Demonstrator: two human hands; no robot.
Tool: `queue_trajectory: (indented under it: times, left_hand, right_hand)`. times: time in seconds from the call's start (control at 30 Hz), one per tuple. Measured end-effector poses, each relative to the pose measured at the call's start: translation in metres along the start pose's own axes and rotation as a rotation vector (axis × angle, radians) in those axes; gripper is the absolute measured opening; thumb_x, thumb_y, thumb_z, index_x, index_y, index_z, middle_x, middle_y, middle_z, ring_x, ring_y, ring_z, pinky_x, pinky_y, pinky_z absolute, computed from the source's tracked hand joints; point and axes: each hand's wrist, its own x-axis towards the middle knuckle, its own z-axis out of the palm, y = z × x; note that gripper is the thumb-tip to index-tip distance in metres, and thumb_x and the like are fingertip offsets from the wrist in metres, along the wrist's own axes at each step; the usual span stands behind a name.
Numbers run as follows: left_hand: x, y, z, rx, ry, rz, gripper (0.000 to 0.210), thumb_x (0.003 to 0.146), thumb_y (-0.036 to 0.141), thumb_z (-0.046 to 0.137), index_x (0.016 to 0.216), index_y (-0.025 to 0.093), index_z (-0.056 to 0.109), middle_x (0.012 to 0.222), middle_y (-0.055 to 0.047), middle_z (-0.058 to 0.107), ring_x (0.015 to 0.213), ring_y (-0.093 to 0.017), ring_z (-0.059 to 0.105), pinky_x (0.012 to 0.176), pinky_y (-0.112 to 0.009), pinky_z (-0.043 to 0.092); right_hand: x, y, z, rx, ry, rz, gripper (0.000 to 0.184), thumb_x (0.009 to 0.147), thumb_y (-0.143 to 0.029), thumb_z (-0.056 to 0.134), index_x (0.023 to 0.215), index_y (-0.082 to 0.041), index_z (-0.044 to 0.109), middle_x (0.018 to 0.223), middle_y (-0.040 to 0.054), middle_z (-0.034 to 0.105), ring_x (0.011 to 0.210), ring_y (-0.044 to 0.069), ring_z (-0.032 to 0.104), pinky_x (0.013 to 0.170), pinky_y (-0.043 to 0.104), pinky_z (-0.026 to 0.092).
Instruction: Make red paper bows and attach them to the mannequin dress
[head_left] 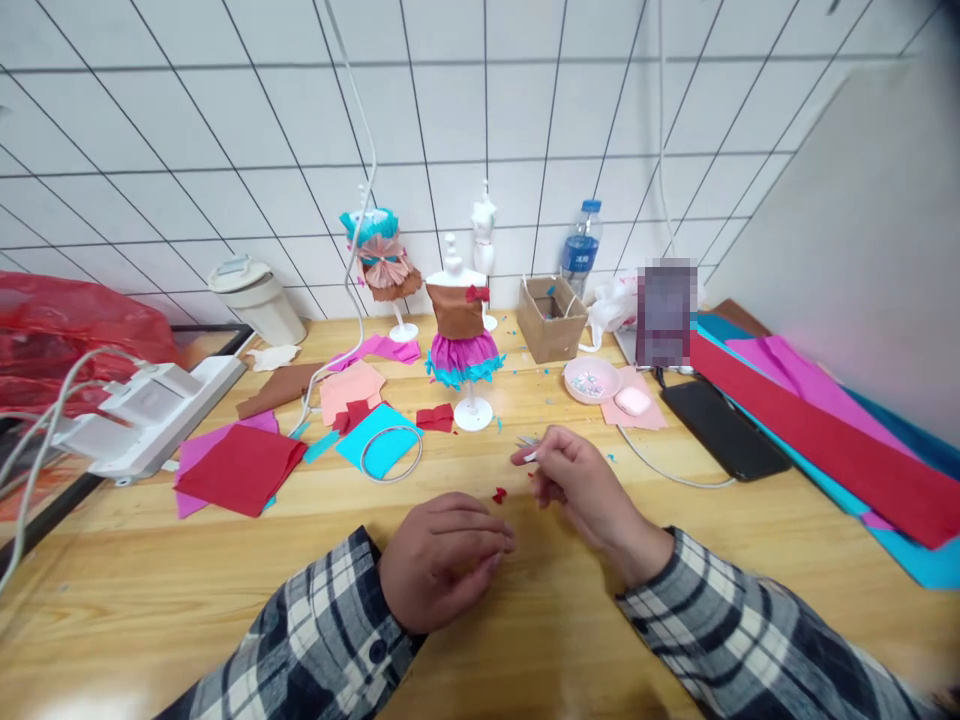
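Observation:
My right hand (574, 475) is closed in a pinch around a small silver-grey and white pointed tool (528, 444); its exact kind is hard to make out. Palm down above the wooden table, my left hand (446, 555) has loosely bent fingers, thumb apart, and nothing visible in it. Between the hands lies a tiny red bow (499, 495). Beyond them stands a small white dress form (452, 262) wearing a brown top (456, 312) with a red bow (477, 293) and a magenta skirt (457, 353) with a turquoise ruffled hem.
A metal ring (412, 470) lies over a turquoise sheet (367, 445), beside red sheets (244, 468). Behind are another dressed form (386, 262), a cardboard box (553, 320) and a water bottle (581, 250). To the right are a pink bowl (592, 380), a black phone (724, 428) and red strips (825, 440).

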Motion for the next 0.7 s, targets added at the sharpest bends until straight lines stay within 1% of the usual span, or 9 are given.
queue_trajectory:
  times: [0.1, 0.17, 0.2, 0.23, 0.27, 0.4, 0.5, 0.6, 0.7]
  left_hand:
    - [-0.003, -0.002, 0.002, -0.005, 0.003, -0.006, 0.03, 0.074, 0.004, 0.058, 0.097, 0.022, 0.067, 0.089, -0.004, 0.077, 0.076, -0.016, 0.07, 0.072, -0.029, 0.057]
    - [-0.005, -0.002, 0.004, -0.015, 0.005, 0.005, 0.028, 0.075, 0.005, 0.057, 0.095, 0.022, 0.067, 0.087, -0.004, 0.077, 0.074, -0.016, 0.07, 0.072, -0.029, 0.057]
    - [-0.006, -0.003, 0.005, -0.019, 0.008, 0.012, 0.027, 0.075, 0.006, 0.056, 0.094, 0.022, 0.067, 0.086, -0.004, 0.077, 0.073, -0.016, 0.07, 0.072, -0.029, 0.057]
    - [-0.006, -0.003, 0.006, -0.022, 0.008, 0.02, 0.026, 0.076, 0.007, 0.056, 0.093, 0.022, 0.067, 0.085, -0.004, 0.077, 0.072, -0.016, 0.071, 0.073, -0.029, 0.057]
    - [-0.007, -0.003, 0.006, -0.021, 0.009, 0.027, 0.025, 0.077, 0.007, 0.055, 0.093, 0.022, 0.067, 0.084, -0.004, 0.077, 0.071, -0.016, 0.071, 0.073, -0.029, 0.057]
    - [-0.007, -0.002, 0.007, -0.006, 0.015, 0.056, 0.023, 0.078, 0.008, 0.054, 0.092, 0.021, 0.066, 0.083, -0.003, 0.077, 0.07, -0.015, 0.071, 0.073, -0.03, 0.057]
    - [-0.007, -0.003, 0.007, 0.004, 0.023, 0.067, 0.021, 0.079, 0.009, 0.054, 0.091, 0.021, 0.066, 0.083, -0.003, 0.077, 0.07, -0.015, 0.071, 0.073, -0.029, 0.057]
    - [-0.009, -0.005, 0.008, 0.018, 0.037, 0.073, 0.02, 0.079, 0.01, 0.054, 0.089, 0.021, 0.067, 0.082, -0.003, 0.077, 0.069, -0.015, 0.071, 0.071, -0.028, 0.056]
    - [-0.01, -0.007, 0.01, 0.028, 0.046, 0.098, 0.018, 0.079, 0.011, 0.055, 0.088, 0.02, 0.067, 0.081, -0.003, 0.077, 0.068, -0.013, 0.07, 0.07, -0.026, 0.056]
  right_hand:
    - [0.012, -0.024, -0.01, -0.04, 0.116, -0.174, 0.026, 0.065, -0.031, 0.07, 0.066, -0.019, 0.047, 0.07, -0.0017, 0.066, 0.048, 0.007, 0.054, 0.045, 0.019, 0.048]
    - [0.027, -0.043, -0.017, -0.168, 0.155, -0.305, 0.025, 0.066, -0.034, 0.068, 0.067, -0.02, 0.046, 0.072, -0.0007, 0.066, 0.052, 0.009, 0.057, 0.05, 0.024, 0.052]
    - [0.038, -0.054, -0.02, -0.291, 0.177, -0.368, 0.023, 0.068, -0.035, 0.064, 0.068, -0.02, 0.047, 0.074, 0.0006, 0.067, 0.054, 0.011, 0.059, 0.052, 0.026, 0.053]
    - [0.05, -0.064, -0.023, -0.454, 0.235, -0.443, 0.021, 0.071, -0.036, 0.06, 0.069, -0.02, 0.047, 0.078, 0.0026, 0.068, 0.057, 0.012, 0.061, 0.055, 0.027, 0.054]
    - [0.064, -0.075, -0.026, -0.649, 0.326, -0.51, 0.019, 0.074, -0.037, 0.054, 0.07, -0.021, 0.047, 0.08, 0.0041, 0.069, 0.059, 0.013, 0.062, 0.057, 0.028, 0.054]
    - [0.118, -0.108, -0.035, -0.894, 0.494, -0.572, 0.015, 0.075, -0.034, 0.055, 0.075, -0.019, 0.055, 0.08, 0.0067, 0.07, 0.07, 0.018, 0.062, 0.063, 0.029, 0.049]
    - [0.146, -0.117, -0.04, -1.082, 0.59, -0.576, 0.014, 0.072, -0.031, 0.06, 0.078, -0.019, 0.062, 0.083, 0.0078, 0.07, 0.076, 0.021, 0.061, 0.068, 0.032, 0.045]
    - [0.163, -0.116, -0.041, -1.237, 0.61, -0.552, 0.02, 0.074, -0.027, 0.059, 0.091, -0.021, 0.067, 0.089, 0.0058, 0.072, 0.079, 0.021, 0.062, 0.07, 0.031, 0.043]
    - [0.173, -0.114, -0.042, -1.372, 0.583, -0.518, 0.026, 0.08, -0.027, 0.054, 0.098, -0.024, 0.072, 0.096, 0.0053, 0.073, 0.087, 0.023, 0.063, 0.075, 0.032, 0.044]
